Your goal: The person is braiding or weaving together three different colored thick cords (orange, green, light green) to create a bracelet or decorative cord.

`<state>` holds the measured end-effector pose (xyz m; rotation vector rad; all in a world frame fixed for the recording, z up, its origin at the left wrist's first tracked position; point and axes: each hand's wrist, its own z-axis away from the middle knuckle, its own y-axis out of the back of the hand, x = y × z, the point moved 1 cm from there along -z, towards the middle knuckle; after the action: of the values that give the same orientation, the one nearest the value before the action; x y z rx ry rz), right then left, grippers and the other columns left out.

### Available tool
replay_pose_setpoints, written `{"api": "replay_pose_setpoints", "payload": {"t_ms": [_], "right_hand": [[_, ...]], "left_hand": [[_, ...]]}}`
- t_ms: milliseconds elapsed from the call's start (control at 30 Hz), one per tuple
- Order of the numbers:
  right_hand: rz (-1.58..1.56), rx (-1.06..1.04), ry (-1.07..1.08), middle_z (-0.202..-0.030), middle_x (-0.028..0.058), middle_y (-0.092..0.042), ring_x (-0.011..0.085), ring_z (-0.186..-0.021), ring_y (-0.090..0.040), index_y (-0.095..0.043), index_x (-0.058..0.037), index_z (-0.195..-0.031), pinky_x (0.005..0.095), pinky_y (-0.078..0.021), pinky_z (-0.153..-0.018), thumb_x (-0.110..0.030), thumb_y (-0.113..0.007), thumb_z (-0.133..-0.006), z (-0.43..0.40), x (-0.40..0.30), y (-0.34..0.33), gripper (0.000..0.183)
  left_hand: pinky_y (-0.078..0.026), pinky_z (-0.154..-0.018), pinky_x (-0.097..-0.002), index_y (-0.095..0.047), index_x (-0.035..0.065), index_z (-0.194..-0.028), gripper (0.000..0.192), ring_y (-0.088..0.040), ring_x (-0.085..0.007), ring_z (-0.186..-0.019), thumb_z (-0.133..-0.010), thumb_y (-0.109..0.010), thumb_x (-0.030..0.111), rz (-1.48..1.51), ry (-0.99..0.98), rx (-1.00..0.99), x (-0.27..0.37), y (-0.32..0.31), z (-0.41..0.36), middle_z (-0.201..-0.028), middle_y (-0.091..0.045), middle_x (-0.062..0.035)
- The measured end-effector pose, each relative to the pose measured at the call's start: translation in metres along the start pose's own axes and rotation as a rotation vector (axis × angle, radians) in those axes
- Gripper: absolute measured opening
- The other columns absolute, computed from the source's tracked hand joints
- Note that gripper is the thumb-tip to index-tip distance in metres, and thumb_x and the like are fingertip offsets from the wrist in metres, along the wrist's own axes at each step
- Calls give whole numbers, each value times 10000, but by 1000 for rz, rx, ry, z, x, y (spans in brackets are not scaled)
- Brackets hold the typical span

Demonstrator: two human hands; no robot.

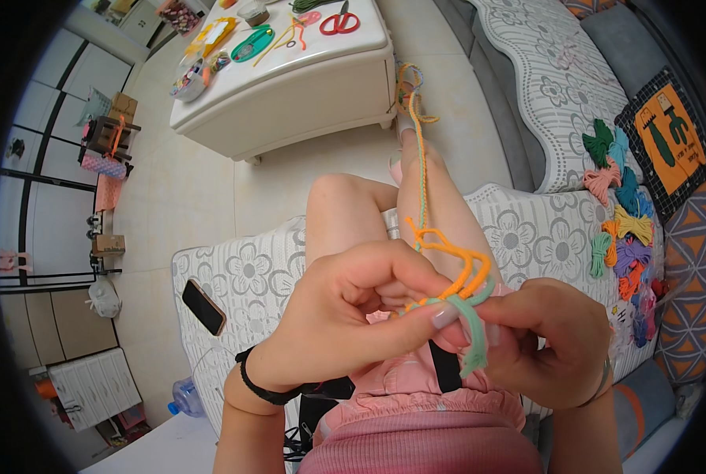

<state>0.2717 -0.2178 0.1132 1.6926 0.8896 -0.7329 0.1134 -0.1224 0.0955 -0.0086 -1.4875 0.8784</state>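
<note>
Between thumb and fingers, my left hand (353, 308) pinches a braided cord of orange and mint green (422, 178). My right hand (542, 338) grips the mint green strand beside the left thumb. Loops of orange cord (465, 266) stand above the fingertips, and a frayed mint green end (475, 349) hangs down between the hands. The braid's finished length runs from near my lap along my leg to the foot by the white table, where more cord is gathered. The exact crossing of strands under my fingers is partly hidden.
Red-handled scissors (340, 23), a green oval case (253, 44) and a tub of small items (188, 86) are on the white table (287, 101). Colourful yarn bundles (631, 225) lie on the sofa at right. A phone (204, 307) rests on the patterned cover at left.
</note>
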Motion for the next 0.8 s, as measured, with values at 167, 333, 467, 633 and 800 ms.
{"api": "replay_pose_setpoints", "payload": {"t_ms": [167,333,467,633,800], "right_hand": [[-83,33,-31,-577,34,-506,157,-472,-496,-576,-50,-845,259,-406,-452,28,-607,-617,3,1,-4,243],[-56,14,-37,-570,40,-499,152,-455,-488,-582,-38,-843,248,-386,-430,49,-609,-610,3,2,-1,251],[-10,-3,-8,-569,36,-492,150,-442,-474,-583,-35,-847,246,-372,-418,65,-604,-610,3,3,-1,258],[5,-8,-19,-583,25,-491,142,-440,-465,-586,-37,-863,245,-366,-421,70,-597,-640,2,2,0,248],[-2,-32,-57,-586,24,-495,138,-449,-469,-587,-35,-874,241,-368,-427,60,-596,-660,3,0,2,234]], "left_hand": [[-469,-748,-235,-496,-52,-952,142,-583,-138,-824,-812,-510,-35,-32,-43,-32,-1,1,0,-888,-596,-104],[-450,-754,-218,-496,-60,-963,156,-566,-114,-839,-809,-510,-40,-99,-42,-26,1,-1,0,-914,-584,-87],[-444,-749,-210,-494,-58,-962,158,-557,-100,-841,-805,-513,-44,-126,-33,-27,3,-2,0,-913,-579,-76],[-436,-735,-199,-489,-51,-966,163,-545,-80,-836,-805,-512,-45,-157,16,-30,2,-2,0,-911,-572,-66],[-427,-730,-189,-489,-49,-966,163,-535,-66,-835,-805,-512,-43,-140,6,-21,1,-2,0,-910,-568,-55]]}}
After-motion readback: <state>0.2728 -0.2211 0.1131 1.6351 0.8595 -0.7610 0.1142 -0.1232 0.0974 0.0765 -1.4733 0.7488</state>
